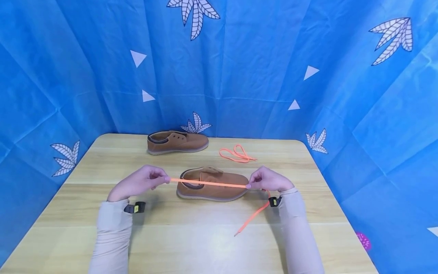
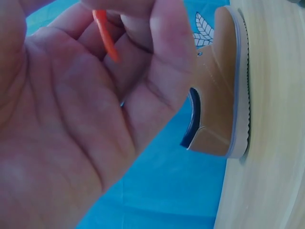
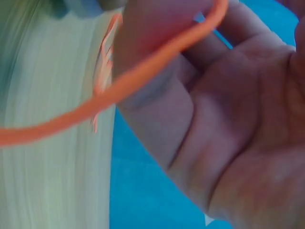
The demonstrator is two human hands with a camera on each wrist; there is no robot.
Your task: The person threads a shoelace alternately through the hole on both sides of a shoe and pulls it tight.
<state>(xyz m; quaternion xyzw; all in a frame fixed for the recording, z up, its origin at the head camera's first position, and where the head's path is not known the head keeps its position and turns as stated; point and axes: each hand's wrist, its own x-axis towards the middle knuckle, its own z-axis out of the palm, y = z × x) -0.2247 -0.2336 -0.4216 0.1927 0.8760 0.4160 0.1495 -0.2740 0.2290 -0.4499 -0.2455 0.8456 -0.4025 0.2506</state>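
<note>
An orange shoelace (image 1: 208, 183) is stretched taut between the two hands, above a brown shoe (image 1: 219, 192) on the table. My left hand (image 1: 142, 182) pinches one end of it near the shoe's heel; in the left wrist view a short tip of the lace (image 2: 106, 38) pokes out inside the curled fingers. Close to the toe, my right hand (image 1: 268, 179) pinches the lace farther along. From there its loose end (image 1: 251, 220) hangs down toward the front. The shoe lies with its toe to the right and its tongue raised, and I see no lace in it.
A second brown shoe (image 1: 178, 142) without a lace stands at the back left of the wooden table (image 1: 164, 243). Another orange shoelace (image 1: 237, 155) lies looped at the back right. Blue patterned cloth (image 1: 239, 68) hangs behind and at both sides.
</note>
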